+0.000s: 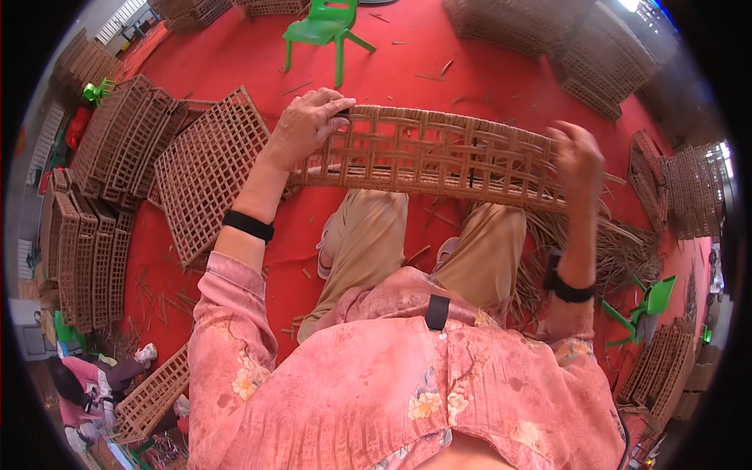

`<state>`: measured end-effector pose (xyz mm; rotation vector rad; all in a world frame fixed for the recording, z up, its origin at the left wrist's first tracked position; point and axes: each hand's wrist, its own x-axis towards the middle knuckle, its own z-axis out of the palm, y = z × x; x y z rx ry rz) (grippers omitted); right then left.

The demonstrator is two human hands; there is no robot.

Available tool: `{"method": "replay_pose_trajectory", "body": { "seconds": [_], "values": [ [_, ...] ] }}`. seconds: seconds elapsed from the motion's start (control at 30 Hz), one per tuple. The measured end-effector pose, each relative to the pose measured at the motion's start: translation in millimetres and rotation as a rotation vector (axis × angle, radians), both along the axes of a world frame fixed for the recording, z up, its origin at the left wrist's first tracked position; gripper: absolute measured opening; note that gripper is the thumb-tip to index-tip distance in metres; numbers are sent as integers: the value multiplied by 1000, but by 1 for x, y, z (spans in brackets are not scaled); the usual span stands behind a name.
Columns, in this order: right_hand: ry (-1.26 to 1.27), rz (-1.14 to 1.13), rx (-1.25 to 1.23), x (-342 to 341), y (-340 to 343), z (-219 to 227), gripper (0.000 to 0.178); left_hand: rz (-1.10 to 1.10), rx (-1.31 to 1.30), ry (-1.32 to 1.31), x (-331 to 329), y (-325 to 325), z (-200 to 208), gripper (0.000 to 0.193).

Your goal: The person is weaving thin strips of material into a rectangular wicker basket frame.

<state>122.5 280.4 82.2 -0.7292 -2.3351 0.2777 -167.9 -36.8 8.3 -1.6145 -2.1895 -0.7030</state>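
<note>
On a red floor (235, 329), above the person's knees | woven lattice panel (439, 153) held level across both legs | left hand (307, 124) clamped over its upper left edge | right hand (578, 160) gripping its right end, fingers curled around the strips | loose reed bundle (619, 251) lying under the right side | stacked lattice panels (117, 149) at left, green plastic chair (325, 27) beyond.

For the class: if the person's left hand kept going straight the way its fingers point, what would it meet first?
The left hand grips the woven lattice panel at its top edge, fingers pointing right along it. It would likely slide along that panel first; depth is unclear.
</note>
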Motion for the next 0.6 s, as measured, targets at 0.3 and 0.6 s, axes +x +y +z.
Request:
{"method": "replay_pose_trajectory", "body": {
  "seconds": [0.3,0.6],
  "values": [
    [-274,540,70,-146,-114,-63,36,1,89,-117,9,7,-11,27],
    [-272,739,-15,-158,-97,-64,30,9,146,-189,3,9,-14,22]
  ]
}}
